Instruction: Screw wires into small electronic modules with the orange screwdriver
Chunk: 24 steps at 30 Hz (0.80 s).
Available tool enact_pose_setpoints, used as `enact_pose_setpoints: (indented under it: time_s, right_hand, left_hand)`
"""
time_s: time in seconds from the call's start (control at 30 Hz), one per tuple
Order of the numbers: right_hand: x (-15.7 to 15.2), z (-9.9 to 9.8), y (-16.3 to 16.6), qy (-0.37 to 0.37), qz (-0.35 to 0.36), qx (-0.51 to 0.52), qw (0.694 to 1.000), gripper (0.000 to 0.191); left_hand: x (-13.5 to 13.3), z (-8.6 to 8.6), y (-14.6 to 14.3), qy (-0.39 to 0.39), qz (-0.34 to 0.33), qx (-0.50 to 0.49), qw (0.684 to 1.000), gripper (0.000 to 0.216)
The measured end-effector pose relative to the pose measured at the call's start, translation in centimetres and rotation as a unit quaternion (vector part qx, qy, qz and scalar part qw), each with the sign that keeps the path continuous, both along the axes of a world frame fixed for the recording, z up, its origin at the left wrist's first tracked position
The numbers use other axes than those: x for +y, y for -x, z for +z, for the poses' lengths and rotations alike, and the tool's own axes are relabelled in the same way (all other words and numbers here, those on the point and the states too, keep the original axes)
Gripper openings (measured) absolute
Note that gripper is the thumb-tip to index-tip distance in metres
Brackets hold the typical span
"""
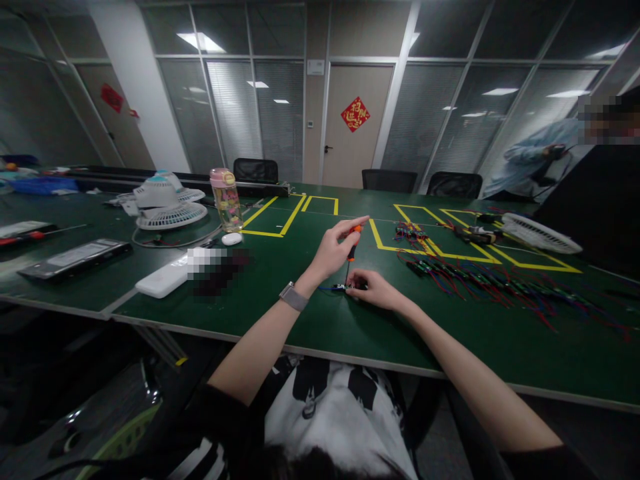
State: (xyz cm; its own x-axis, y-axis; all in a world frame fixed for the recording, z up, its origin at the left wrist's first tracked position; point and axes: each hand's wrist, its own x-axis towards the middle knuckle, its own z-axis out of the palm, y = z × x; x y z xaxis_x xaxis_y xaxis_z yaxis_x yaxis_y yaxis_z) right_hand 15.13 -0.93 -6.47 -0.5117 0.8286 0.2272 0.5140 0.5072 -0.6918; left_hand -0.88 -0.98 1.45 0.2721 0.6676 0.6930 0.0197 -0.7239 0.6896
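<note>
My left hand (331, 252) grips a screwdriver (352, 253) with an orange and black handle, its fingers stretched past the top of it. The screwdriver stands almost upright, and its tip meets a small circuit board (340, 287) lying on the green table. Thin wires run out to the left of the board. With bent fingers, my right hand (374, 291) rests on the table and pinches the board's right end. The fingertips and the tool's tip hide part of the board.
Several wired circuit boards (465, 277) lie in a row at right, near a white fan part (540, 233). Yellow tape outlines (263, 233) mark the table (280, 320). Leftward are a bottle (229, 203), a white case (167, 275) and white fans (170, 213). A person (535, 157) stands at far right.
</note>
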Motion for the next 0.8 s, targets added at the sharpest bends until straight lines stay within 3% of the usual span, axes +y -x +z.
enact_pose_setpoints:
  time_s: [0.07,0.23,0.47,0.53,0.7,0.8]
  right_hand:
    - [0.02,-0.04,-0.01,0.0,0.0,0.0,1.0,0.01]
    - [0.14,-0.18,-0.03,0.004,0.002,-0.003,1.0,0.009]
    - [-0.01,-0.04,0.06,0.008,0.004,0.003,1.0,0.009]
    - [-0.04,-0.01,0.07,0.007,0.003,0.001,1.0,0.009]
    - [-0.02,-0.03,0.04,0.005,0.003,0.0,1.0,0.009]
    - [0.0,-0.05,0.02,0.003,-0.002,-0.001,1.0,0.009]
  left_hand:
    - [0.05,0.06,-0.06,0.029,-0.026,-0.016,0.999,0.034]
    - [0.05,0.12,0.15,-0.016,0.025,0.009,1.0,0.031]
    - [0.24,0.06,0.0,0.092,-0.119,-0.041,0.988,0.04]
    - [0.25,-0.03,-0.01,0.077,-0.094,-0.041,0.992,0.038]
    - [0.33,-0.16,0.15,-0.013,0.042,0.02,0.999,0.037]
    - [0.43,-0.11,0.08,0.017,0.006,0.004,1.0,0.035]
